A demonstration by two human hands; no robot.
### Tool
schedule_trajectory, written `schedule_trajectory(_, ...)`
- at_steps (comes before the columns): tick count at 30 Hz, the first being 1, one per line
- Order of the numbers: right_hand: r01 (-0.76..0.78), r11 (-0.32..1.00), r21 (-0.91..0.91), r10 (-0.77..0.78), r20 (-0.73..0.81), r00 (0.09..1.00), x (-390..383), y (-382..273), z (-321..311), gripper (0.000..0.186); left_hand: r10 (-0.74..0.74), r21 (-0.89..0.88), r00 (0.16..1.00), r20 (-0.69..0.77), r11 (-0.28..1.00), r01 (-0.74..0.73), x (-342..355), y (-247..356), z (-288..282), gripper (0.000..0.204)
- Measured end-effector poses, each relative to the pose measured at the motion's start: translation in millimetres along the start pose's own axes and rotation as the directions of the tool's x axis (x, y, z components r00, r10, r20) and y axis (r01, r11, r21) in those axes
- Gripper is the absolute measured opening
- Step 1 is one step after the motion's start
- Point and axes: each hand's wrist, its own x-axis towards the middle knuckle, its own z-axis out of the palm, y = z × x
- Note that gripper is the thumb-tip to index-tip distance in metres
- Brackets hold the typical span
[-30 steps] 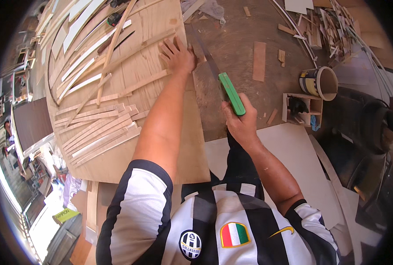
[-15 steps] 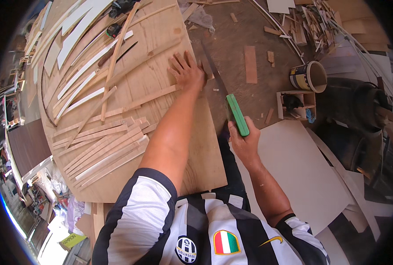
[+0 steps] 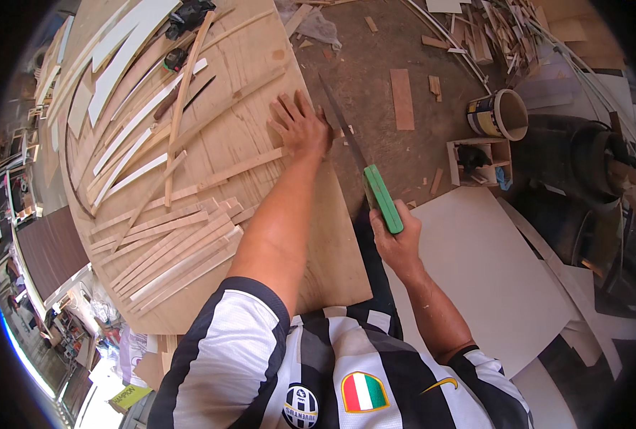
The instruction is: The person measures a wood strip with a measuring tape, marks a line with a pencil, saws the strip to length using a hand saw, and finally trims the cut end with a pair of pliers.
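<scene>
My left hand (image 3: 302,130) lies with spread fingers at the right edge of a plywood-topped table (image 3: 325,264), pressing down on a thin wooden strip (image 3: 250,164). A short end of that strip pokes out past the hand and the table edge, next to the saw blade. In my right hand (image 3: 401,243) is the green handle of a handsaw (image 3: 382,199), fingers wrapped around it. Its dark blade points away from me, just right of the left hand and the table edge. Whether the teeth touch the strip I cannot tell.
Cut strips (image 3: 182,250) lie stacked on the table, with curved white pieces (image 3: 128,57) farther off. A tape measure (image 3: 175,60) rests among them. Right of the table are a pale board (image 3: 475,264), a bucket (image 3: 500,116), a wooden box (image 3: 479,163) and scrap wood (image 3: 493,36).
The handsaw and my right hand have come slightly back toward me. My left hand stays pressed on the strip. The whole view has turned a little.
</scene>
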Motion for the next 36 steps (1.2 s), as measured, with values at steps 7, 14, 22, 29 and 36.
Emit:
schedule_trajectory(7,0.076,0.995,-0.065,-0.077,-0.007,0.997,3.2,-6.0,2.5,0.017,0.005,-0.002,0.999,0.039,1.000,-0.005,0.2,-2.1,0.1,0.075)
schedule_trajectory(14,0.042,0.996,-0.081,-0.043,-0.016,0.999,13.6,-7.0,5.2,0.020,0.013,0.030,1.000,0.022,0.999,-0.014,0.2,-2.5,4.7,0.075)
schedule_trajectory(22,0.047,0.997,-0.068,-0.047,0.000,0.999,21.2,-7.3,9.7,0.015,0.008,0.018,0.999,0.052,1.000,-0.009,-0.3,0.3,-1.2,0.078)
schedule_trajectory(29,0.045,0.995,-0.094,-0.047,-0.012,0.999,20.8,-13.6,13.8,0.015,-0.009,-0.002,1.000,0.023,1.000,0.009,1.7,-2.2,3.2,0.077)
schedule_trajectory(36,-0.044,0.995,-0.093,0.043,-0.011,0.999,30.2,-11.7,16.0,0.017,-0.005,-0.014,1.000,0.017,1.000,0.005,-2.4,-0.5,0.6,0.074)
